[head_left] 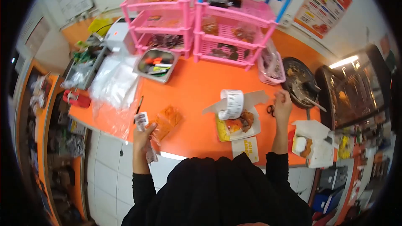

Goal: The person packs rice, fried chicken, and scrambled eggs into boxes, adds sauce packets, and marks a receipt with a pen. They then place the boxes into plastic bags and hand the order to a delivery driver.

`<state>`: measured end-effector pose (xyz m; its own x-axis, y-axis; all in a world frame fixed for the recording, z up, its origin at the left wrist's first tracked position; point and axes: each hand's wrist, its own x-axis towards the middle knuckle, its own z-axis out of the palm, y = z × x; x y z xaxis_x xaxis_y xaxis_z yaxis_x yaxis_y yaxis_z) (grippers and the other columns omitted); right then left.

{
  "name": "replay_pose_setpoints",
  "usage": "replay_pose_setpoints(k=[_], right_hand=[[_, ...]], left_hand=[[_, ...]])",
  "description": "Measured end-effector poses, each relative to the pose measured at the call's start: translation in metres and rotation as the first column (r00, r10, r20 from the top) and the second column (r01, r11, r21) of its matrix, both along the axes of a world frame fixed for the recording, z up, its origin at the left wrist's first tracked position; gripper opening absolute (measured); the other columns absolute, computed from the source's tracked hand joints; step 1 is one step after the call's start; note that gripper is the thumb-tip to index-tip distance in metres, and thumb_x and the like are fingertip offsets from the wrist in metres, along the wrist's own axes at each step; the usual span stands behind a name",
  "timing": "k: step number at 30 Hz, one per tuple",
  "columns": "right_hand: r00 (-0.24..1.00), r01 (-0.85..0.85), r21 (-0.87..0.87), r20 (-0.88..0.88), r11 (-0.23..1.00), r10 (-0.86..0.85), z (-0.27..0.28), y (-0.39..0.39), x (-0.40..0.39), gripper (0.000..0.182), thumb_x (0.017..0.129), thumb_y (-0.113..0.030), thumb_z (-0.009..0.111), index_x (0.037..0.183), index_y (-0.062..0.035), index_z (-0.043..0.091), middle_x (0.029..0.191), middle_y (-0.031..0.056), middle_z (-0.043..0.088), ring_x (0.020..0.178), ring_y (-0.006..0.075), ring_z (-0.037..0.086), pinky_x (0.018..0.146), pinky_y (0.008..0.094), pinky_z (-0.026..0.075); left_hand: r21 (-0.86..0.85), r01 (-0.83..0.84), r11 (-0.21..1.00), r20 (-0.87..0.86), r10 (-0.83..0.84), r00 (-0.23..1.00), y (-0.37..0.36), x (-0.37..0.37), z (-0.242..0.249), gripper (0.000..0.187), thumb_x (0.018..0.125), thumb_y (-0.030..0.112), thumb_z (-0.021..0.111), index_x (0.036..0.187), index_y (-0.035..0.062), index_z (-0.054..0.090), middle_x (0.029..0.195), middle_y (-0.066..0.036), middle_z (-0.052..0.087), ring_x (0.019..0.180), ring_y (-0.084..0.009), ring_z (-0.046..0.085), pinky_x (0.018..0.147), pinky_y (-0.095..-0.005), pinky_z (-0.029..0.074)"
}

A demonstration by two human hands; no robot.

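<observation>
My left hand (143, 137) is closed on a white printed paper strip (142, 119) at the table's front edge. Beside its fingers lies a clear bag of orange food (166, 121). My right hand (282, 105) is raised over the right part of the table, fingers bent; whether it holds anything is too small to tell. Black scissors (271, 109) lie just left of it. An open food box (251, 131) with fried pieces and an orange packet stands at the centre right, a curled receipt (234, 104) on top. A white and yellow card (246, 148) is in front of it.
Pink racks (188, 31) stand at the back, near a metal tray of small items (156, 65). Plastic bags (115, 81) and a red object (76, 98) are left. A black pan (298, 81), a second open box (312, 142) and a lit display case (354, 88) are right.
</observation>
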<state>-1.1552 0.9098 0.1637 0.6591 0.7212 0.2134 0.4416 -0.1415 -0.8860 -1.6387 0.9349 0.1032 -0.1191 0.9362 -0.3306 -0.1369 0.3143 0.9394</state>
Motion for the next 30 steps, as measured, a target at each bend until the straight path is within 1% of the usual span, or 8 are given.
replay_pose_setpoints(k=[2, 6, 9, 15, 17, 23, 25, 30], right_hand=[[0.778, 0.221, -0.283, 0.629, 0.933, 0.006, -0.07, 0.001, 0.051, 0.038, 0.083, -0.034, 0.061, 0.1, -0.0002, 0.06, 0.089, 0.017, 0.065, 0.078, 0.0316, 0.064, 0.068, 0.0388, 0.049], [0.786, 0.262, -0.481, 0.61, 0.837, 0.104, -0.114, -0.003, 0.077, 0.049, 0.073, -0.045, 0.068, 0.074, 0.0042, 0.063, 0.072, 0.0234, 0.063, 0.069, 0.0384, 0.063, 0.058, 0.0472, 0.048], [0.811, 0.325, -0.558, 0.58, 0.763, 0.079, -0.104, 0.002, 0.079, 0.048, 0.073, -0.044, 0.068, 0.07, 0.0042, 0.063, 0.071, 0.0225, 0.064, 0.069, 0.0375, 0.063, 0.059, 0.047, 0.048], [0.902, 0.261, -0.766, 0.41, 0.587, 0.134, -0.106, -0.002, 0.113, 0.043, 0.073, -0.04, 0.071, 0.074, 0.0028, 0.062, 0.066, 0.0171, 0.063, 0.058, 0.0269, 0.061, 0.055, 0.0404, 0.048], [0.884, -0.161, -0.393, -0.465, 0.905, -0.045, -0.12, -0.024, 0.129, 0.03, 0.082, -0.032, 0.065, 0.084, -0.0021, 0.06, 0.069, 0.0091, 0.062, 0.059, 0.0172, 0.06, 0.052, 0.0321, 0.048], [0.853, -0.304, 0.232, -0.365, 0.924, 0.372, 0.001, -0.085, -0.005, 0.016, 0.094, -0.019, 0.047, 0.102, -0.0069, 0.053, 0.085, 0.0033, 0.054, 0.064, 0.0113, 0.055, 0.054, 0.0233, 0.048], [0.807, -0.408, 0.083, -0.433, 0.909, 0.402, 0.038, -0.09, -0.078, 0.016, 0.093, -0.022, 0.049, 0.099, -0.0071, 0.051, 0.083, 0.004, 0.052, 0.062, 0.0115, 0.054, 0.052, 0.0242, 0.047], [0.382, -0.923, -0.304, -0.672, 0.234, 0.634, -0.007, -0.068, -0.211, 0.029, 0.091, -0.037, 0.052, 0.088, -0.0081, 0.051, 0.065, 0.002, 0.053, 0.053, 0.0116, 0.054, 0.048, 0.0218, 0.043]], left_hand=[[0.14, 0.027, 0.99, -0.59, 0.062, 0.805, -0.017, -0.026, -0.055, 0.026, 0.072, 0.016, 0.075, 0.09, 0.0022, 0.063, 0.066, -0.005, 0.063, 0.066, -0.017, 0.063, 0.059, -0.0295, 0.049], [0.301, -0.092, 0.949, -0.886, 0.314, 0.342, -0.048, -0.038, -0.029, 0.041, 0.072, 0.024, 0.074, 0.103, 0.0026, 0.058, 0.094, -0.012, 0.063, 0.074, -0.0282, 0.064, 0.064, -0.0372, 0.05], [0.236, -0.252, 0.938, -0.845, 0.326, 0.423, -0.05, -0.03, 0.011, 0.039, 0.073, 0.021, 0.072, 0.105, 0.0043, 0.056, 0.1, -0.012, 0.06, 0.081, -0.0302, 0.062, 0.068, -0.0386, 0.049], [0.344, 0.138, 0.929, -0.91, 0.293, 0.295, -0.065, 0.008, -0.016, 0.043, 0.072, 0.021, 0.07, 0.109, 0.0076, 0.055, 0.108, -0.011, 0.059, 0.099, -0.0311, 0.058, 0.071, -0.0359, 0.051], [0.222, 0.262, 0.939, -0.957, 0.159, 0.242, -0.083, 0.027, -0.038, 0.054, 0.072, 0.021, 0.069, 0.121, 0.0063, 0.05, 0.125, -0.01, 0.052, 0.115, -0.0287, 0.05, 0.075, -0.0343, 0.053], [0.061, 0.426, 0.903, -0.994, 0.015, 0.11, -0.086, 0.021, -0.043, 0.07, 0.08, 0.036, 0.061, 0.136, 0.0039, 0.035, 0.141, -0.009, 0.038, 0.13, -0.0241, 0.037, 0.078, -0.0348, 0.054], [0.046, 0.454, 0.89, -0.994, -0.005, 0.11, -0.085, 0.018, -0.038, 0.07, 0.08, 0.036, 0.061, 0.136, 0.0036, 0.036, 0.141, -0.009, 0.038, 0.13, -0.0243, 0.037, 0.078, -0.0345, 0.054], [0.229, 0.506, 0.831, -0.953, 0.085, 0.291, -0.081, -0.004, -0.04, 0.055, 0.072, 0.021, 0.069, 0.123, 0.0087, 0.052, 0.129, -0.007, 0.051, 0.12, -0.0257, 0.049, 0.075, -0.0345, 0.055]])
